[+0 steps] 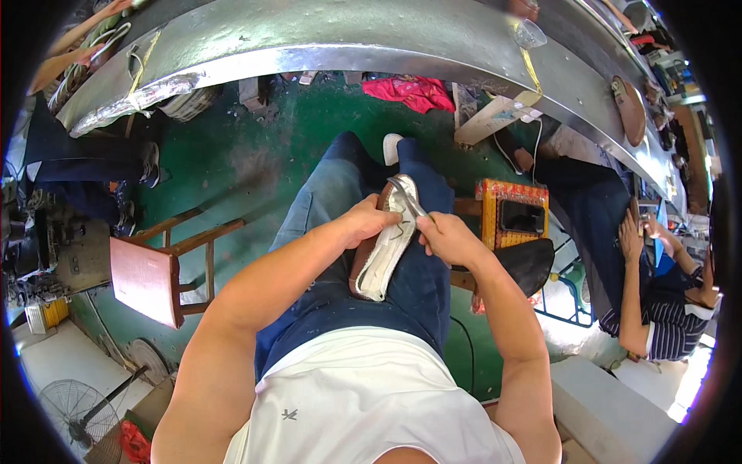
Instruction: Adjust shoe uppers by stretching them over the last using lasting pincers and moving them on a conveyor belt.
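Over the lap, centre of scene, sits the shoe, pale upper with brown along its left side, lengthwise near to far, far end leaning a bit right. Left hand at its left edge: forearm comes in from near left, angled far and right, elbow bent out, wrist roughly straight. Left grip is clamped on the shoe, thumb laid across the top, fingers mostly hidden behind the side.

Right hand on the right of the shoe, forearm slanting far and left from near right, elbow bent, knuckles outward. Right grip is pinching a grey curved strip, thumb and index together, other fingers curled under; the strip arcs over the shoe's far part. Exact type of strip unclear.

Both hands close together, shoe between them, above blue jeans. Right of the knees: black phone on an orange patterned seat. Left: wooden stool. Far: metal tabletop, red cloth on green floor beneath. Far right: co-worker's striped sleeve.
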Available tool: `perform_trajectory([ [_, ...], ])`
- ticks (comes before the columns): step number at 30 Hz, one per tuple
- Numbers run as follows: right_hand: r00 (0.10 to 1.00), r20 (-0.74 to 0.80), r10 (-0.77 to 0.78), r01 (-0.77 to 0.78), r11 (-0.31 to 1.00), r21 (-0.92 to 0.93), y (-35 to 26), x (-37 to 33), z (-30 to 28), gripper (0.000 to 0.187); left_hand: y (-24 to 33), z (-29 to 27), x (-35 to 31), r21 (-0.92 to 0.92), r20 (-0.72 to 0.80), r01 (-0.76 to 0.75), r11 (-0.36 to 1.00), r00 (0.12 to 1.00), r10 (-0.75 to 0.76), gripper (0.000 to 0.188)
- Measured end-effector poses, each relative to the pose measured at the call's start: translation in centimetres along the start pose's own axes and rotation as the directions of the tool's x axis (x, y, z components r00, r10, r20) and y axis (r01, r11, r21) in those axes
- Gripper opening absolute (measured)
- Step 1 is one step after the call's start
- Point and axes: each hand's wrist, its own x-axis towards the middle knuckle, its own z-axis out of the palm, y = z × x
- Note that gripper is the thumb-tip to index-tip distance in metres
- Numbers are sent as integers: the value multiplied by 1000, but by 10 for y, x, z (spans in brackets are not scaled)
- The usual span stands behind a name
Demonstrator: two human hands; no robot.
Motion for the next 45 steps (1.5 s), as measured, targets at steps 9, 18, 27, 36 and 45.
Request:
perform_trajectory([
  [9,968,115,-222,243,947,-210,17,-63,20,38,14,-23,-1,-27,302,112,993,948,-99,48],
  [18,969,83,-232,246,900,-361,10,-70,28,44,9,-25,3,-27,303,82,996,951,-70,52],
  [27,978,32,-207,183,769,-613,-12,-59,33,30,4,-28,3,-46,309,74,996,949,-56,53],
  [36,978,-153,-139,97,962,-255,48,-88,65,24,-8,-7,-2,256,151,9,967,987,-49,79],
  [45,985,-130,-116,53,911,-409,32,-113,69,20,-20,7,-28,-93,236,-155,983,956,173,97],
])
